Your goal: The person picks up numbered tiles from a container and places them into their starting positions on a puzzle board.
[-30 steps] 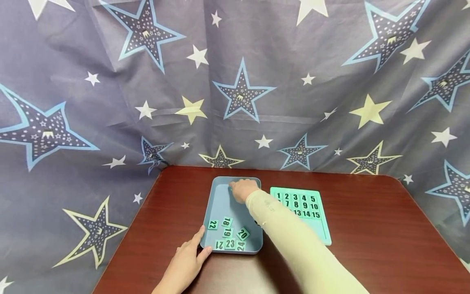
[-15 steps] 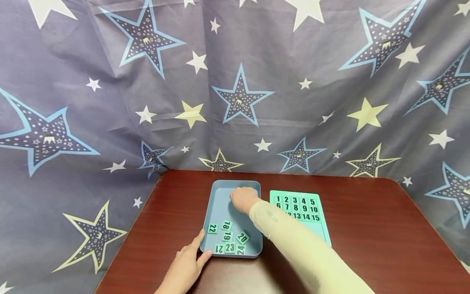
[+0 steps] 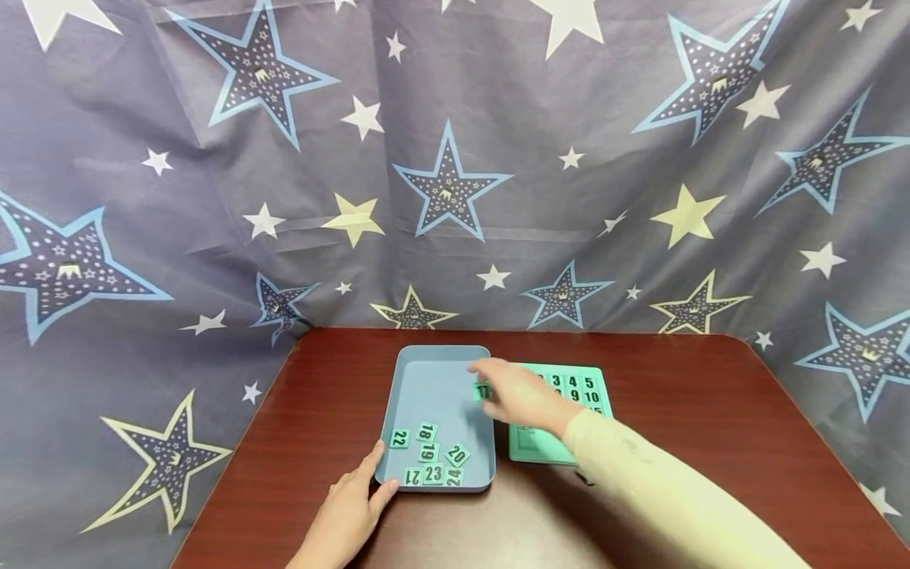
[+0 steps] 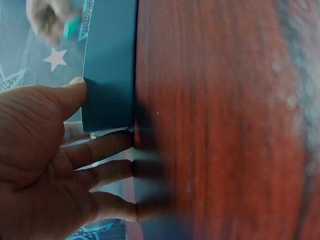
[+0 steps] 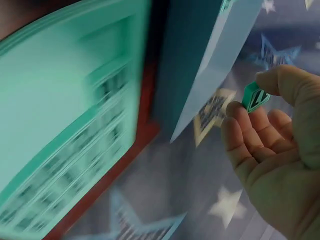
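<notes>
My right hand (image 3: 528, 393) pinches a green number tile marked 17 (image 3: 483, 392) between thumb and fingers, above the right side of the blue-grey tray (image 3: 426, 383). The right wrist view shows the tile (image 5: 256, 96) at the thumb tip. Several tiles, 18 to 24, lie loose in the near part of the tray, among them tile 23 (image 3: 433, 473). My left hand (image 3: 350, 506) rests at the tray's near left corner. In the left wrist view its thumb touches the tray wall (image 4: 110, 65), and the other fingers are fairly straight.
Right of the tray lies a green number board (image 3: 600, 387), its upper rows filled with number tiles and partly covered by my right hand and sleeve. Both stand on a reddish-brown wooden table (image 3: 682, 442). A grey curtain with stars (image 3: 455, 261) hangs behind it.
My right hand has come from the far end of the tray toward the right and nearer, with tile 17 now showing in its fingers. My left hand stays at the corner.
</notes>
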Motion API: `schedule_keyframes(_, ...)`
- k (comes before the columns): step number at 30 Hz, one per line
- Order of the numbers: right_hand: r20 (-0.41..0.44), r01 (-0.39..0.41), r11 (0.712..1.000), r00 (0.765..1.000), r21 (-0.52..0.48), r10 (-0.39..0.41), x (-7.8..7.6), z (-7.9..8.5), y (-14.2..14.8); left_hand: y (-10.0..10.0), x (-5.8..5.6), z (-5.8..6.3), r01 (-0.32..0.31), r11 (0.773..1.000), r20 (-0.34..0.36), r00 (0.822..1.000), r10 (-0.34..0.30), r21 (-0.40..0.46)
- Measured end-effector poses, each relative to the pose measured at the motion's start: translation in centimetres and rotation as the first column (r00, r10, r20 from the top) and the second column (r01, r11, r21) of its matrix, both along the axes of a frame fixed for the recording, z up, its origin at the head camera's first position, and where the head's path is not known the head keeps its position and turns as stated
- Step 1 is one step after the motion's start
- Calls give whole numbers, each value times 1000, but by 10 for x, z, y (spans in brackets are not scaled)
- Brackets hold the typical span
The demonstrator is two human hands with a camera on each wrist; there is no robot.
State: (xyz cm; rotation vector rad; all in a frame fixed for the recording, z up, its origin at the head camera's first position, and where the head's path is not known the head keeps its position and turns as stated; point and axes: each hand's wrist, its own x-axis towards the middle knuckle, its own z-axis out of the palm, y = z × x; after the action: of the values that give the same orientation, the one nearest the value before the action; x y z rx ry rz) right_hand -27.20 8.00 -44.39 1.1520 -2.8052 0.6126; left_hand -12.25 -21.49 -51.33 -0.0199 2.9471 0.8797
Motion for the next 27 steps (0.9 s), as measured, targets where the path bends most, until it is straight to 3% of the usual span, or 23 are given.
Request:
schedule_keyframes(6,-55,98,995,994,-24,-99,6,-14,77,-4,-1,5,5,1000,-3,1000,-5,0)
schedule_keyframes(10,-86,131,991,988,10,-130,17,-31,103,-5,0,6,5,1000,6,1000,-5,-2)
schedule_keyframes(21,-203,103,992,975,68,-87,28,-63,100,-1,1,3,17,1000,8,1000,-17,-2)
schedule_keyframes(27,-149,157,986,978,50,-148,28,-71,99,1,0,2,17,1000,24,1000,-17,3)
